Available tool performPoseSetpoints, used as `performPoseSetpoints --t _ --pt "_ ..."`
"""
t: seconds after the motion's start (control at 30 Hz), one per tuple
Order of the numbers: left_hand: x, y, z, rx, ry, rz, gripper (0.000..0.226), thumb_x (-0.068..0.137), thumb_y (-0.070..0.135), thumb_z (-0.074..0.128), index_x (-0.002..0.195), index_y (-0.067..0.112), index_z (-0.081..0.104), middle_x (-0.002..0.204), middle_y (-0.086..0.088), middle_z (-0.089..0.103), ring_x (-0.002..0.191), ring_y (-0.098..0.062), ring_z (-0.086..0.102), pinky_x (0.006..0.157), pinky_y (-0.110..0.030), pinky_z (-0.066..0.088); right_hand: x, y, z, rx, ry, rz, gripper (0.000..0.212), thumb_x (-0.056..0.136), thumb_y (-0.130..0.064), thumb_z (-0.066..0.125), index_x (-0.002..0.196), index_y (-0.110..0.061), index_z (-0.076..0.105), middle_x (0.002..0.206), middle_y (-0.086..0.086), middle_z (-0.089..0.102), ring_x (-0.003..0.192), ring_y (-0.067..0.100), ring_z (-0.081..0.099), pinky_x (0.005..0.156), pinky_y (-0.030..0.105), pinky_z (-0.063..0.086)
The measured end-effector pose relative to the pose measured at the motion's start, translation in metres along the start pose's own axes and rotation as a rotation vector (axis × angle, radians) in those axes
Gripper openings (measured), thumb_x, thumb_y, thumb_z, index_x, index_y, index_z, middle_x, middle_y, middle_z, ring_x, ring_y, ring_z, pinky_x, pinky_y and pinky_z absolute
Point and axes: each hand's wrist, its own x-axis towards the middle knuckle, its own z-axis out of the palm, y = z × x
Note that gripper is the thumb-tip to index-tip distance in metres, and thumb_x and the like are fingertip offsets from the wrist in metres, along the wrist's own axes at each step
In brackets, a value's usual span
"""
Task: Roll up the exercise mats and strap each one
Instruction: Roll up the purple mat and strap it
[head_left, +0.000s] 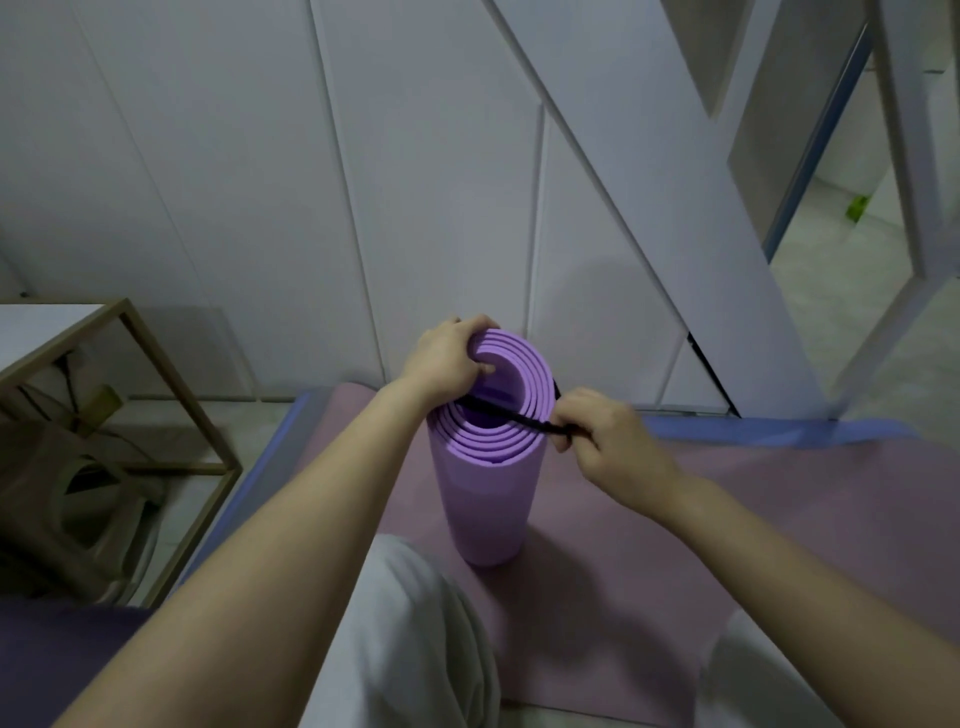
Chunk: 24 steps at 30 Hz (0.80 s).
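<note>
The purple rolled mat stands upright on its end, with its spiral layers facing up. It rests on a pink mat spread flat on the floor, and a blue mat shows beyond the pink one's edges.

The left hand grips the roll's top rim. Its fingers curl over the outer edge and the thumb hooks inside the spiral, so the outer layers are clamped between them.

A black strap runs taut across the open top of the roll, from just under the left thumb to the right hand. The right hand pinches the strap's end between thumb and curled fingertips, just beside the roll's near-right rim. The strap's far part drops over the rim behind the right knuckles.

Below both wrists, a knee in light grey trousers rests on the pink mat, close to the base of the roll. Well apart from the left fingers, on their outer side, stands a gold-framed side table. White wall panels rise beyond the fingertips.
</note>
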Motion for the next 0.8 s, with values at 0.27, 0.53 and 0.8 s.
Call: performPoseSetpoints --t 0.27,0.53,0.8 --pt "0.006 -0.001 0.0 0.019 0.005 -0.028 0.045 0.084 0.019 0.066 0.127 0.021 0.053 0.12 -0.013 0.056 0.112 -0.032 0.052 0.094 -0.035 0.039 -0.018 -0.026 0.012 -0.17 -0.028 -0.183 0.025 0.084 -0.033 0.052 0.089 -0.013 0.065 0.071 -0.014 0.044 0.065 0.005 0.038 0.06 0.019 0.033" --pt "0.013 0.004 0.002 0.034 0.121 -0.104 0.043 0.085 0.018 0.065 0.127 0.016 0.053 0.121 -0.017 0.058 0.114 -0.032 0.052 0.093 -0.033 0.036 -0.024 -0.006 0.028 -0.412 -0.042 -0.288 0.031 0.091 -0.028 0.047 0.097 -0.008 0.071 0.089 0.003 0.065 0.089 0.021 0.06 0.071 0.028 0.047" --pt "-0.008 0.01 0.01 -0.273 0.196 -0.223 0.047 0.081 0.018 0.071 0.124 0.013 0.052 0.11 -0.007 0.065 0.103 -0.025 0.06 0.089 -0.03 0.044 -0.017 0.008 0.031 -0.377 -0.064 0.009 0.033 0.086 -0.032 0.044 0.086 -0.005 0.062 0.084 0.01 0.063 0.081 0.029 0.058 0.078 0.031 0.039"
